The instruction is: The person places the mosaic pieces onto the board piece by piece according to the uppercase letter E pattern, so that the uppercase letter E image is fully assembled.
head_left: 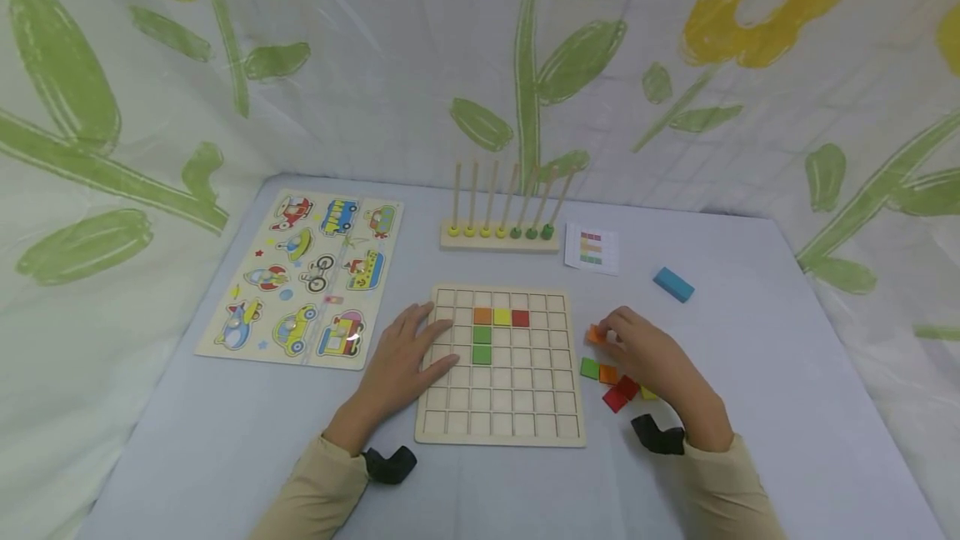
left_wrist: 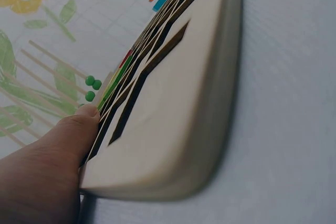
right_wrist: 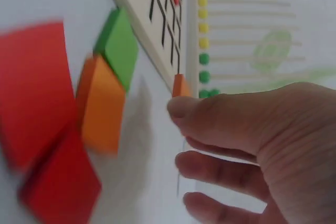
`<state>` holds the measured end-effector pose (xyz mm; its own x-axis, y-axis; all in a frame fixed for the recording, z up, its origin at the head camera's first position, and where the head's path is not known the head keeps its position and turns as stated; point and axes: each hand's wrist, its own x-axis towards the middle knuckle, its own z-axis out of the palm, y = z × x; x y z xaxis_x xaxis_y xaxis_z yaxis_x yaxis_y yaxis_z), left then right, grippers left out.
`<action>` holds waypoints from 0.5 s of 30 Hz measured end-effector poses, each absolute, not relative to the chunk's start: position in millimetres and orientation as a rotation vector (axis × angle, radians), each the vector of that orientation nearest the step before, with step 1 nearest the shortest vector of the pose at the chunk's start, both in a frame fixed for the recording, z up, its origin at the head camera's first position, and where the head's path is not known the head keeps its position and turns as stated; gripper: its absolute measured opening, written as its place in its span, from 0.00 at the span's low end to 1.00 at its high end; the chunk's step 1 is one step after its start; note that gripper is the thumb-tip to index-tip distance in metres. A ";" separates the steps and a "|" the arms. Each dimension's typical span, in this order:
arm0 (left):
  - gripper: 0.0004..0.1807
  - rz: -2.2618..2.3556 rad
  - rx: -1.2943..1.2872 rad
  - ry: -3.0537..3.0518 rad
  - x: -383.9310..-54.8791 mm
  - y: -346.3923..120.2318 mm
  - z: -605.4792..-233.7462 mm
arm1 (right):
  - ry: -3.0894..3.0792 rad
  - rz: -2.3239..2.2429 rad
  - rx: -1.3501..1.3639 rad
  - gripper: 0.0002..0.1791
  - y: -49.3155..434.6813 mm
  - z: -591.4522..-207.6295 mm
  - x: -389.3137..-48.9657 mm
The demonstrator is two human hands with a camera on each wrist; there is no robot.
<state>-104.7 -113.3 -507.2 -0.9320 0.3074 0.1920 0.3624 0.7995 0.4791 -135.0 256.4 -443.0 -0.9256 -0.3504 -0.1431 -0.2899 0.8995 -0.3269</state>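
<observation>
The right hand [head_left: 647,351] is pinching an orange tile [head_left: 596,335] between thumb and finger, just beside the right edge of the board [head_left: 501,438]; whether the tile is touching the table [head_left: 480,490], I cannot tell. Its other fingers are standing apart from the tile. Handling it well is probably calling for a light hold on the tile's edges, its face level, so it goes down flat and square to the grid. The left hand [head_left: 400,363] is lying spread, fingers straight, over the board's left edge, which should be helping to steady it. Bare squares are leaving open room right of the two laid green tiles [head_left: 482,345], under the laid yellow [head_left: 502,317] and red [head_left: 521,318]. A low wrist could be scattering the loose green [head_left: 590,368], orange [head_left: 608,374], red [head_left: 616,400] and yellow [head_left: 648,394] tiles lying near it, the yellow partly hidden. The blue block [head_left: 673,284] is sitting well apart, while the card [head_left: 592,249] and peg rack [head_left: 498,242] are bounding the far side.
</observation>
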 end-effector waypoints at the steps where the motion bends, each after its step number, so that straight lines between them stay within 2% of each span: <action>1: 0.30 -0.798 -0.537 -2.880 -104.7 -113.4 -507.1 | 2.873 -0.453 -0.532 0.13 251.0 -443.5 -135.3; 8: 0.29 -0.803 -0.539 -2.872 -104.5 -113.3 -507.9 | 2.919 -0.401 -0.839 0.12 215.4 -445.7 -136.3; 15: 0.29 -0.799 -0.546 -2.866 -104.2 -113.3 -507.4 | 2.865 -0.462 -0.982 0.09 185.1 -445.3 -131.7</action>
<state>-104.2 -113.3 -507.4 -0.9282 0.3100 0.2056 0.3717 0.7961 0.4776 -131.7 185.1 -445.3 -0.7918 -0.6103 0.0237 -0.5869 0.7495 -0.3063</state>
